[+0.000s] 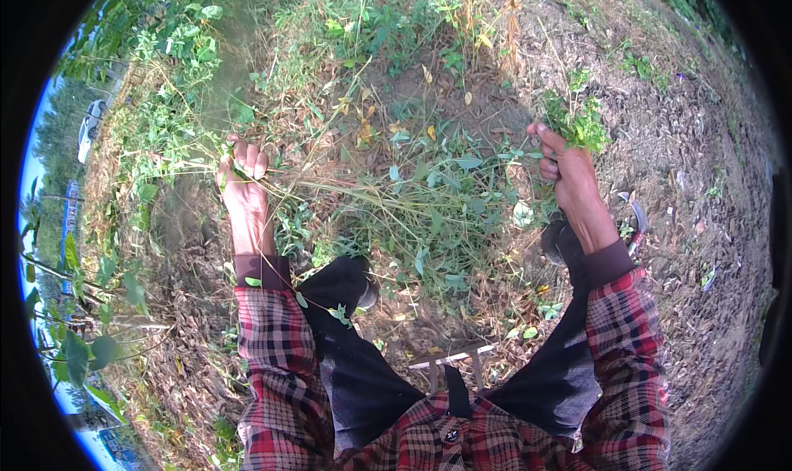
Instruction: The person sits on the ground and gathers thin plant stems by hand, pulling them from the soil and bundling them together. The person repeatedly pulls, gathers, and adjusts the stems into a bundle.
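Note:
My left hand [244, 165] is closed around a bunch of long thin plant stems [322, 183], which stretch rightwards over a loose heap of cut green plants [445, 205] in front of my knees. My right hand [560, 155], right of the heap, is closed on a small bunch of leafy green sprigs [575, 118]; its leaves stick out above the fingers. A sickle [638, 217] with a curved blade and reddish handle lies on the soil just right of my right wrist, its handle partly hidden by my sleeve.
Growing weeds [185, 100] stand at the upper left, and more at the top. Dry soil with leaf litter [693, 223] stretches to the right. Part of a low stool frame [455, 356] shows between my legs. A leafy branch [74, 279] reaches in at the left; a white car [91, 131] stands beyond.

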The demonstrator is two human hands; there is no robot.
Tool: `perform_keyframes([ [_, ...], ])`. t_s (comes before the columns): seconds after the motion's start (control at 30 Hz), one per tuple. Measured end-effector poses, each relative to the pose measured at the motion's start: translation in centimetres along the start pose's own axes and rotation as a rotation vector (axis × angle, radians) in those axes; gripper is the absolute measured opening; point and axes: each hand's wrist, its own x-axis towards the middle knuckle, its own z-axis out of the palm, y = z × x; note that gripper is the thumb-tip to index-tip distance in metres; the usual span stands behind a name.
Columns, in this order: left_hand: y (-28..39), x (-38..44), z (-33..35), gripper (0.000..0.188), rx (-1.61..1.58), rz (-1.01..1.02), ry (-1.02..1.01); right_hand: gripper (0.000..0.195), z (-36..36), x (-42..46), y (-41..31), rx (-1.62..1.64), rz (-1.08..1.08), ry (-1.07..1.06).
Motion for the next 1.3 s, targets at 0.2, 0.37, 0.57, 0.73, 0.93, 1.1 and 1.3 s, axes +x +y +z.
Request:
perform_keyframes([
  [0.2, -1.6, 0.3, 1.9, 0.026, -0.057, -0.031, -0.219, 0.028, 4.0, -1.5, 4.8, -0.080, 0.333, -0.193],
  [0.37, -3.5, -1.0, 5.1, 0.038, -0.086, -0.127, -0.340, 0.032, 6.4, -1.6, 7.7, -0.027, 0.526, -0.247],
  [0.57, -6.3, -2.2, 7.2, 0.022, -0.105, -0.320, -0.300, 0.033, 6.7, -0.4, 8.3, 0.086, 0.465, -0.235],
  [0.73, -7.0, -2.6, 6.9, 0.036, 0.072, -0.357, -0.208, 0.035, 7.1, -0.7, 5.0, 0.038, 0.245, -0.389],
  [0.93, -8.4, -2.9, 6.9, 0.025, 0.198, -0.463, -0.056, 0.054, 6.9, -1.6, 2.6, -0.349, 0.025, -0.562],
  [1.1, -9.8, -3.4, 8.3, 0.043, 0.393, -0.564, -0.058, 0.053, 7.2, -2.4, 2.6, -0.453, 0.034, -0.527],
  [1.3, -11.9, -3.6, 6.9, 0.032, 0.330, -0.577, 0.060, 0.049, 8.1, -3.3, 2.0, -0.502, 0.069, -0.640],
])
